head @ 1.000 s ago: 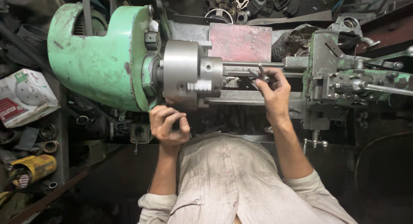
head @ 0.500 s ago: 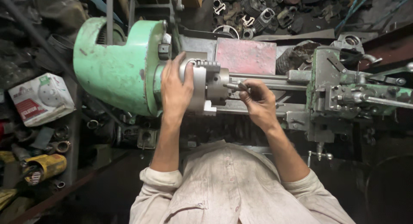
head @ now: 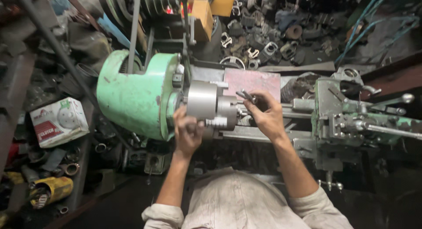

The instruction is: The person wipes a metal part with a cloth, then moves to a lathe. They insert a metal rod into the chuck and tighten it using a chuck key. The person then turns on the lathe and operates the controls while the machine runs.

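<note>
While the left hand (head: pixel 188 133) clasps the smooth, round steel chuck (head: pixel 210 105) at frame centre, the green cast headstock (head: pixel 134 97) sits left. The right hand (head: pixel 266 114) pinches a slim metal key (head: pixel 246 96) just right of the chuck.

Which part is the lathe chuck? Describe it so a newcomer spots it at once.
Find the big green headstock left of centre. Against its right face sits the chuck, a bare silver metal drum, with the left hand on its lower edge. It alone is bright and unpainted amid green castings and dark scrap.

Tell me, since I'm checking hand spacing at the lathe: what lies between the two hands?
In the head view, the steel chuck lies between them: the left hand grips its lower rim, and the right hand holds a metal piece just beyond its jaws.
</note>
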